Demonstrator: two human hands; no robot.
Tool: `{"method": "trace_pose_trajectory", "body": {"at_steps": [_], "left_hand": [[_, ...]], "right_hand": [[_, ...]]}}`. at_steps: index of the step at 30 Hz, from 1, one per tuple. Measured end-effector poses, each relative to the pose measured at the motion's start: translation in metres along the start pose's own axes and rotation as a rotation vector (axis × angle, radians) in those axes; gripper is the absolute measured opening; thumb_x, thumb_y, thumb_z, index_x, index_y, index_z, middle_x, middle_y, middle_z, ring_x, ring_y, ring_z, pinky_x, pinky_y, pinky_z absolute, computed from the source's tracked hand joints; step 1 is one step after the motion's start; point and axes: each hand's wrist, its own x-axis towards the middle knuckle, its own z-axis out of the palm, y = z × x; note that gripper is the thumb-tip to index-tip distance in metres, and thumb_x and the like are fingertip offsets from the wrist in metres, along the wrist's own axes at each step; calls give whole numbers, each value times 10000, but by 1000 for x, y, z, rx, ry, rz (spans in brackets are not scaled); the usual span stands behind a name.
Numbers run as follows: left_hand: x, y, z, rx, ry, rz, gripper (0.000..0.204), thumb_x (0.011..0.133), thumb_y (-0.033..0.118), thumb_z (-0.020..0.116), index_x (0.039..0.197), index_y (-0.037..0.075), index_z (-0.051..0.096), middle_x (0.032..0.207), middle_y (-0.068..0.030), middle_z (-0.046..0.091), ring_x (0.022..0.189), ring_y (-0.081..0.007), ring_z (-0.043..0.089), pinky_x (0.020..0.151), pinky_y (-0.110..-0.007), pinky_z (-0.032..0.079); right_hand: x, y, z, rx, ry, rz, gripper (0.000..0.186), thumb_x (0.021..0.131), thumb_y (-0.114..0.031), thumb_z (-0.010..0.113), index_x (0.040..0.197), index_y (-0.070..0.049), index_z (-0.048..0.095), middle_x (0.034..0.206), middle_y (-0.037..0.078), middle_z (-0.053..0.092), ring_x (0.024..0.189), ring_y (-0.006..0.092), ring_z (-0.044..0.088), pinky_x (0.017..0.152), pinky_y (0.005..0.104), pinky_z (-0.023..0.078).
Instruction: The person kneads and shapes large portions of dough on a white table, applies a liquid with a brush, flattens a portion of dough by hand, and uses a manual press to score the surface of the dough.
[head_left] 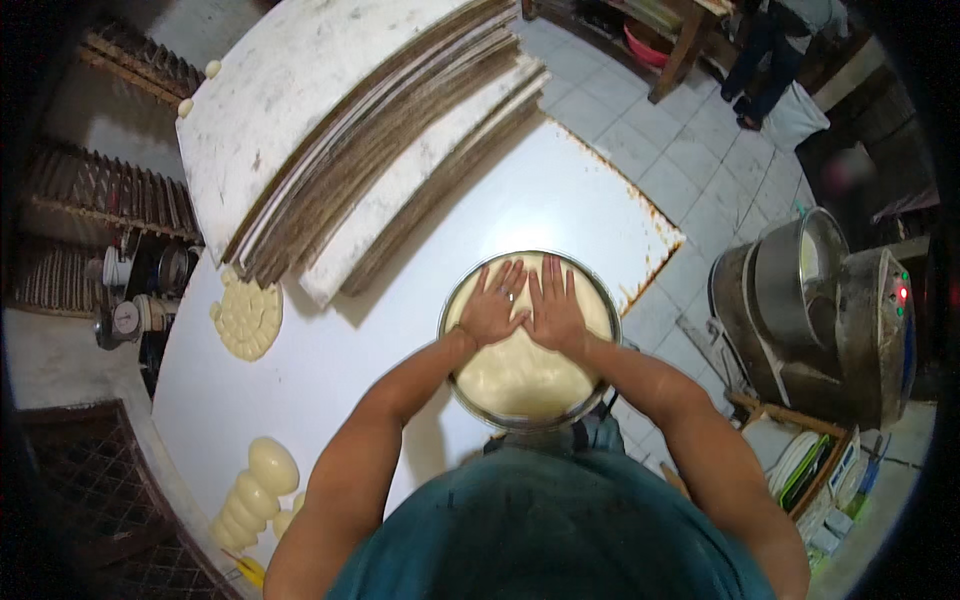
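Pale yellow dough [525, 378] fills a round metal pan [447, 318] at the near edge of the white table. My left hand [493, 308] lies flat on the dough with its fingers apart, a ring on one of them. Beside it, my right hand [555, 310] presses on the same dough, fingers stretched toward the far rim. The two thumbs meet or nearly meet in the middle. The dough under the palms is hidden.
Stacked wooden boards [400, 160] stand at the back of the table [380, 345]. Scored dough [247, 315] and smooth dough lumps [255, 492] lie at left. A mixer [815, 310] stands at right, near a crate [800, 455]. Another person [775, 55] is far right.
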Motion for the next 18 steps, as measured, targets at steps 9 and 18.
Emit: {"method": "trace_pose_trajectory", "body": {"at_steps": [9,18], "left_hand": [[-35,28,20,-113,178,-503,698,944,451,323,1419,-41,183,1507,-181,127,1396,-342,90,1111,-505,74],[-68,27,3,-159,59,-431,703,927,462,336,1426,-14,200,1485,-273,79,1389,-402,49,1102,-538,29]], "right_hand": [[60,16,-13,108,-216,-546,739,870,-476,428,1427,-38,223,1497,246,62,1399,370,43,1098,561,29],[-13,-108,16,19,0,-171,824,852,-427,433,1425,57,92,1490,259,69,1386,417,20,1104,532,33]]}}
